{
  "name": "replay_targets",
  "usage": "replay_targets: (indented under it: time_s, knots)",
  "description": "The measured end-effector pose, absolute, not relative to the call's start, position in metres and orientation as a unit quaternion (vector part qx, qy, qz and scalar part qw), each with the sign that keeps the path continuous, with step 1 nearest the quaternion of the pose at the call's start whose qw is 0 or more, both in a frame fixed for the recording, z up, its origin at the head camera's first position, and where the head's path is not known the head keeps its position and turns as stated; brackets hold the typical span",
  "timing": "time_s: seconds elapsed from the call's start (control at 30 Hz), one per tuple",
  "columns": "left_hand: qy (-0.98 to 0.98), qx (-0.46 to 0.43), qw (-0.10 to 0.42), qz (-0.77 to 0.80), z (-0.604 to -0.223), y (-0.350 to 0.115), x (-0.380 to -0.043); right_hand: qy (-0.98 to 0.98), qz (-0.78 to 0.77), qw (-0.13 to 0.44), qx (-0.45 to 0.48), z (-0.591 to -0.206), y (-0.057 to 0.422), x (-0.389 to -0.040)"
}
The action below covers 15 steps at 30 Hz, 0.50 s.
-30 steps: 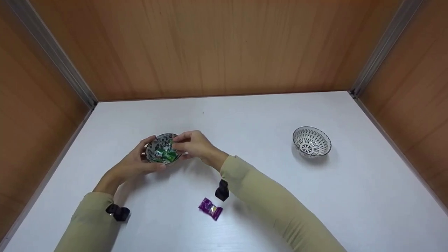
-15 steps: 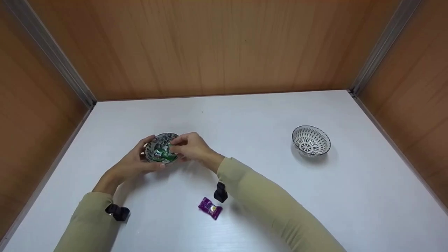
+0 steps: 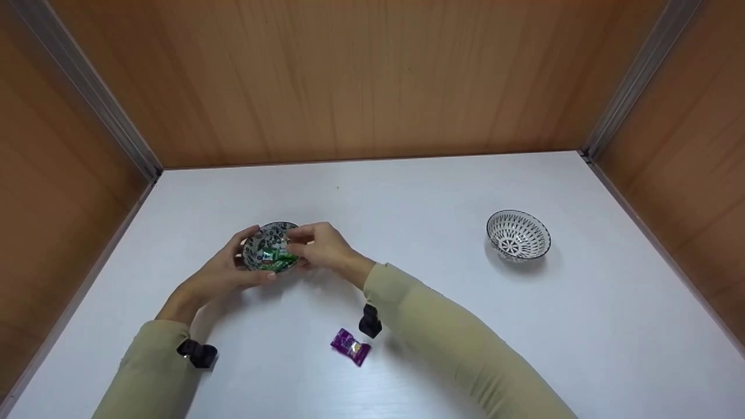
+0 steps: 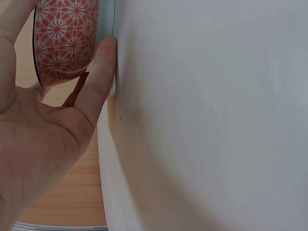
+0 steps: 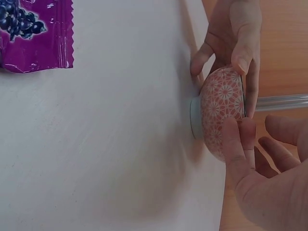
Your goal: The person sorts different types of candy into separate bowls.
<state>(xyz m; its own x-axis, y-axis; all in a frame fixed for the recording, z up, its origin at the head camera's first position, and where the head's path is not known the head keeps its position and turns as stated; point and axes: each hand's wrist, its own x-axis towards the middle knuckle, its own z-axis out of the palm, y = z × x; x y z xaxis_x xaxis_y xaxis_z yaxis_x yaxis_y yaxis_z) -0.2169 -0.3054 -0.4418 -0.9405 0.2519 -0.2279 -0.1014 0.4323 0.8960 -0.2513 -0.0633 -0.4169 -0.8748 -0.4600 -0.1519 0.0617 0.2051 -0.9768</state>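
My left hand grips a small bowl from its left side, thumb at the near rim and fingers around the far side. The bowl is dark-patterned inside; outside, its wall has red and white flowers, with a pale foot. Green wrapped candies lie in it. My right hand is at the bowl's right rim, with thumb and forefinger reaching over the inside. In the right wrist view, fingers touch the outer wall. I cannot tell whether the right fingertips pinch a candy.
A purple wrapped candy with a berry picture lies on the white table, close to the right sleeve. A second bowl, white with black dashes, stands to the right. Wooden panels enclose the back and sides.
The right hand has dipped slightly lower and nearer at the rim, and its fingers have shifted over the candies. The left hand and bowl stay in place.
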Motion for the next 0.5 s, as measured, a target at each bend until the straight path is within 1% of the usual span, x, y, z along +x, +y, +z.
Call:
replay_targets:
  time_s: [0.5]
  knots:
    - [0.841, 0.034, 0.164, 0.514, -0.4404, -0.3041, -0.2182, 0.761, -0.592, 0.216, -0.155, -0.4170, -0.0602, -0.2516]
